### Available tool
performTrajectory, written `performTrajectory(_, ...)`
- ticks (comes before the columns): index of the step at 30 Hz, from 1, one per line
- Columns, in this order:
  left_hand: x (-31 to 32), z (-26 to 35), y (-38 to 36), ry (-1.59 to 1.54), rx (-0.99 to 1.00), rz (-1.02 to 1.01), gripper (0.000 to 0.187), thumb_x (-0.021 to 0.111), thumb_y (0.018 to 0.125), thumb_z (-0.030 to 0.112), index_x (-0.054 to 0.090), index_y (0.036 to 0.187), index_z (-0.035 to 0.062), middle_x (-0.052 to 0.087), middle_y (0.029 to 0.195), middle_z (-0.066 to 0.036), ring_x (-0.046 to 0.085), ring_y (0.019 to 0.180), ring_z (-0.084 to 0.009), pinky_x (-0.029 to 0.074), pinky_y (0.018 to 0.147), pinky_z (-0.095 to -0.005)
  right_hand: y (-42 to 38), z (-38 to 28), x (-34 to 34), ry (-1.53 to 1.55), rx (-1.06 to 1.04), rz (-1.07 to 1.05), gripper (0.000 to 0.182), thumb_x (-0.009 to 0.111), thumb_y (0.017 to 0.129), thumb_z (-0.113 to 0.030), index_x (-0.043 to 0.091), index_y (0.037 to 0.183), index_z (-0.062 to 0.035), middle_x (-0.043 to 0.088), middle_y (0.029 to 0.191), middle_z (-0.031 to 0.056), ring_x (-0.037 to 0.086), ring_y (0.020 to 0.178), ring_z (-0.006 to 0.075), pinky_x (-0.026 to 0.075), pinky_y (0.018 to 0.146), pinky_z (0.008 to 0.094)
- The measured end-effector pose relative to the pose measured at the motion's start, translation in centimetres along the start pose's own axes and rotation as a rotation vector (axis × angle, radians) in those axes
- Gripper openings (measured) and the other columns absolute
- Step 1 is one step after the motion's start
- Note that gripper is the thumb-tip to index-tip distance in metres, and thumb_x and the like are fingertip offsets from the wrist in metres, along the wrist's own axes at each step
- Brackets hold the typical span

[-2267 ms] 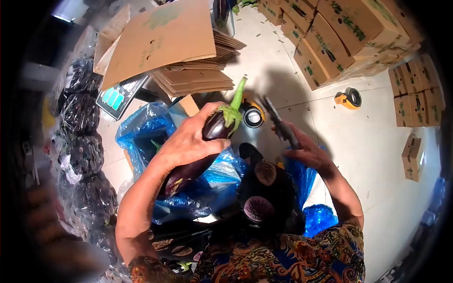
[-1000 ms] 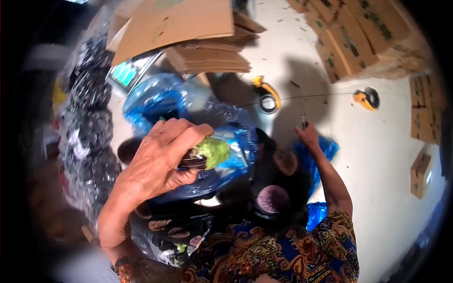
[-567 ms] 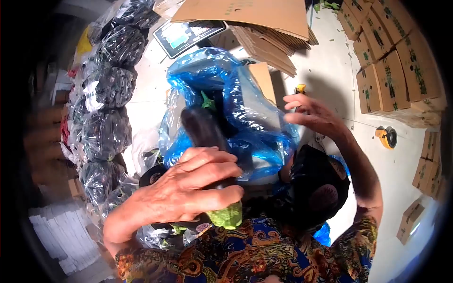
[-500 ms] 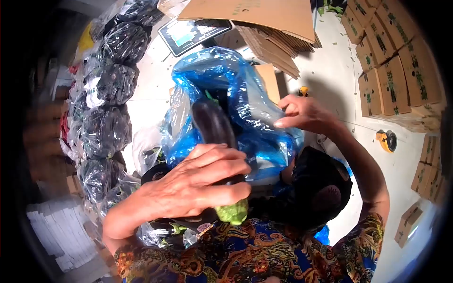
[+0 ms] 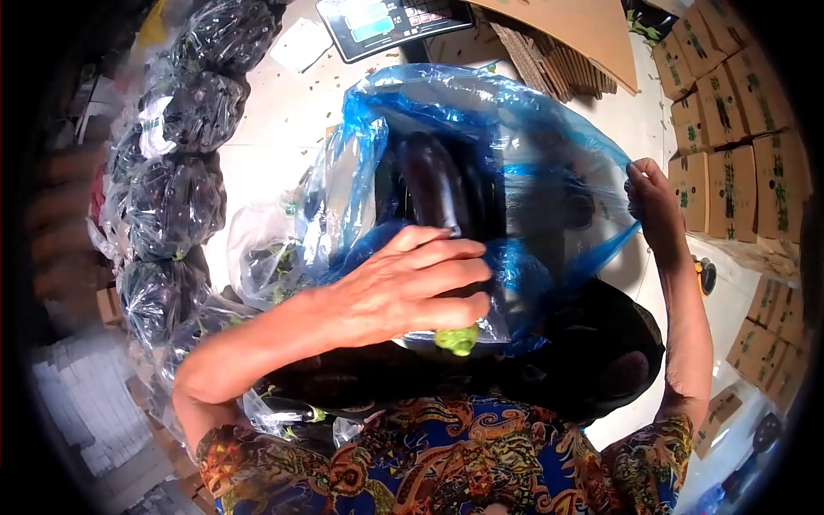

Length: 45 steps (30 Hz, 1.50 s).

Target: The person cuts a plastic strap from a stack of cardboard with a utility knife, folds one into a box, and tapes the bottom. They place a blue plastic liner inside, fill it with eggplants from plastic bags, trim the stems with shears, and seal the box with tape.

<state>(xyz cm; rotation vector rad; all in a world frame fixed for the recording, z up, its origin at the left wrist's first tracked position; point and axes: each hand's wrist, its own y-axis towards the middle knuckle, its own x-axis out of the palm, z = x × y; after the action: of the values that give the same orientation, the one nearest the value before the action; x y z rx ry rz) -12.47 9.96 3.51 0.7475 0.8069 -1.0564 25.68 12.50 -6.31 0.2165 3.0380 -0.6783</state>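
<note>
My left hand (image 5: 421, 279) is wrapped round a long dark purple eggplant (image 5: 433, 184) near its green stem end. The eggplant's far end reaches into the mouth of a blue plastic bag (image 5: 421, 79). Out to the right, my right hand (image 5: 654, 196) pinches the bag's edge and stretches it wide. More dark shapes lie inside the bag, too shadowed to name surely.
Clear bags of eggplants (image 5: 176, 206) line the left side. A digital scale (image 5: 390, 26) stands at the back, beside flattened cardboard (image 5: 558, 56). Stacked cartons (image 5: 738, 180) rise on the right. A yellow tape dispenser (image 5: 705, 276) sits on the floor near them.
My right hand has moved right, pulling the bag's edge out and widening its mouth. My left hand has carried the eggplant slightly right and over the opening.
</note>
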Motion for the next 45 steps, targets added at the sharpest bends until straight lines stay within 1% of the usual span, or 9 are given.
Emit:
performTrajectory(7, 8.9, -5.6, 0.0, 0.112, 0.214, -0.092, 0.035, 0.056, 0.079, 0.012, 0.054, 0.113, 0.0176, 0.055, 0.117, -0.01, 0.049, 0.123, -0.0289, 0.036, 0.104, -0.0432, 1.6, 1.4, 0.5, -0.181, -0.012, 0.105, 0.018, 0.055, 0.098, -0.024, 0.051, 0.085, -0.0119, 0.045, 0.067, -0.0048, 0.035, 0.056, 0.0045, 0.03, 0.05, 0.0205)
performTrajectory(10, 9.9, -6.4, 0.1, 0.119, 0.201, -0.07, 0.032, 0.054, 0.081, 0.014, 0.057, 0.113, 0.0187, 0.055, 0.117, -0.011, 0.048, 0.124, -0.0302, 0.036, 0.103, -0.043, 2.7, 3.6, -0.2, -0.566, -0.343, 0.169, 0.023, 0.055, 0.099, -0.026, 0.05, 0.082, -0.0122, 0.042, 0.069, -0.0069, 0.033, 0.06, 0.0034, 0.029, 0.054, 0.019)
performTrajectory(15, 10.3, -6.3, 0.8, 0.143, 0.197, -0.181, 0.025, 0.052, 0.084, 0.016, 0.06, 0.108, 0.0195, 0.055, 0.12, -0.013, 0.048, 0.123, -0.0316, 0.035, 0.104, -0.0449, 3.7, 3.1, 0.3, -0.354, -0.272, 0.088, 0.025, 0.053, 0.1, -0.026, 0.053, 0.083, -0.0075, 0.044, 0.071, -0.0048, 0.038, 0.066, 0.0058, 0.034, 0.061, 0.0204)
performTrajectory(26, 12.7, -6.8, 0.4, 0.206, 0.193, -0.026, 0.029, 0.052, 0.083, 0.017, 0.059, 0.11, 0.0203, 0.054, 0.118, -0.013, 0.047, 0.121, -0.0301, 0.034, 0.106, -0.0454, 1.4, 1.7, 3.3, -0.547, -0.37, -0.018, 0.013, 0.053, 0.097, -0.01, 0.059, 0.104, -0.0008, 0.066, 0.092, 0.0117, 0.063, 0.08, 0.0193, 0.052, 0.073, 0.0329)
performTrajectory(30, 12.7, -6.3, 0.4, 0.217, 0.187, -0.043, 0.026, 0.052, 0.082, 0.018, 0.06, 0.107, 0.0198, 0.055, 0.118, -0.013, 0.047, 0.121, -0.0299, 0.034, 0.106, -0.0455, -0.1, -0.4, 3.2, -0.565, -0.364, -0.124, 0.015, 0.057, 0.094, -0.01, 0.06, 0.107, -0.0019, 0.064, 0.102, 0.0126, 0.062, 0.082, 0.0195, 0.052, 0.074, 0.0319)
performTrajectory(33, 13.3, -6.1, 0.3, 0.267, 0.194, -0.042, 0.023, 0.053, 0.081, 0.02, 0.061, 0.103, 0.0194, 0.058, 0.117, -0.012, 0.048, 0.121, -0.03, 0.033, 0.106, -0.0475, -0.6, -1.0, 3.5, -0.608, -0.422, 0.024, 0.02, 0.06, 0.092, -0.009, 0.059, 0.111, -0.0039, 0.062, 0.108, 0.0113, 0.061, 0.088, 0.0193, 0.052, 0.073, 0.0303)
performTrajectory(37, 9.7, -4.4, 1.0, 0.192, 0.025, -0.122, 0.027, 0.055, 0.082, 0.016, 0.06, 0.108, 0.0136, 0.055, 0.12, -0.015, 0.048, 0.12, -0.0339, 0.037, 0.099, -0.0449, -3.0, -6.0, 6.0, -0.778, -0.56, 0.242, 0.037, 0.066, 0.088, -0.013, 0.054, 0.124, -0.0111, 0.053, 0.131, 0.0106, 0.057, 0.111, 0.0275, 0.045, 0.095, 0.0418)
performTrajectory(41, 0.2, -2.5, 1.0, -0.164, -0.178, -0.174, 0.051, 0.062, 0.082, 0.003, 0.05, 0.132, 0.0099, 0.053, 0.124, -0.017, 0.052, 0.113, -0.0313, 0.042, 0.092, -0.0389, -6.3, -9.5, 8.1, -0.714, -0.713, 0.215, 0.037, 0.061, 0.088, -0.003, 0.056, 0.124, -0.0096, 0.05, 0.135, 0.0113, 0.055, 0.115, 0.0246, 0.048, 0.09, 0.0353)
performTrajectory(45, -5.0, -3.2, -2.7, -0.515, -0.271, 0.201, 0.042, 0.063, 0.089, 0.009, 0.052, 0.129, 0.0033, 0.059, 0.112, -0.016, 0.061, 0.094, -0.0332, 0.052, 0.078, -0.0413, -8.9, -10.8, 12.5, -0.734, -0.724, -0.107, 0.025, 0.062, 0.083, 0.008, 0.063, 0.104, -0.0047, 0.063, 0.113, 0.0164, 0.066, 0.096, 0.0294, 0.057, 0.076, 0.035)
